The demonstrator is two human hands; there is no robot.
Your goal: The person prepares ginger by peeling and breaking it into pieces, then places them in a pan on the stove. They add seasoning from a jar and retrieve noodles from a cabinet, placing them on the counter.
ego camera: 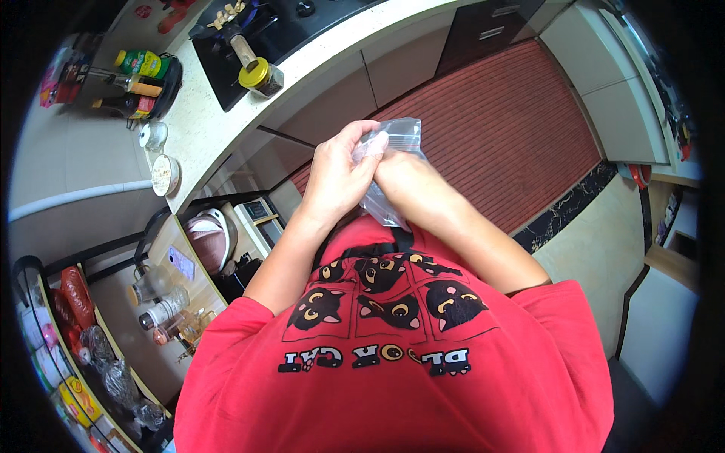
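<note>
In front of my red shirt, a clear plastic zip-lock bag point(405, 133) is held up above the floor mat. My left hand point(340, 170) grips it, with the fingers over its upper part and the thumb bent towards them. My right hand point(399, 164) is against the bag, its wrist bent inward and touching my left hand. The right fingers are hidden by the left hand and the crumpled plastic. Part of the bag hangs below both hands. I cannot tell whether anything is inside it.
A yellow-lidded jar point(263, 78) stands by the counter edge, near the handle of a pan point(226, 22) holding food pieces on the gas stove point(306, 28). Bottles point(139, 85) and two small containers point(164, 174) are further left. A shelf point(170, 240) bears a phone and glassware.
</note>
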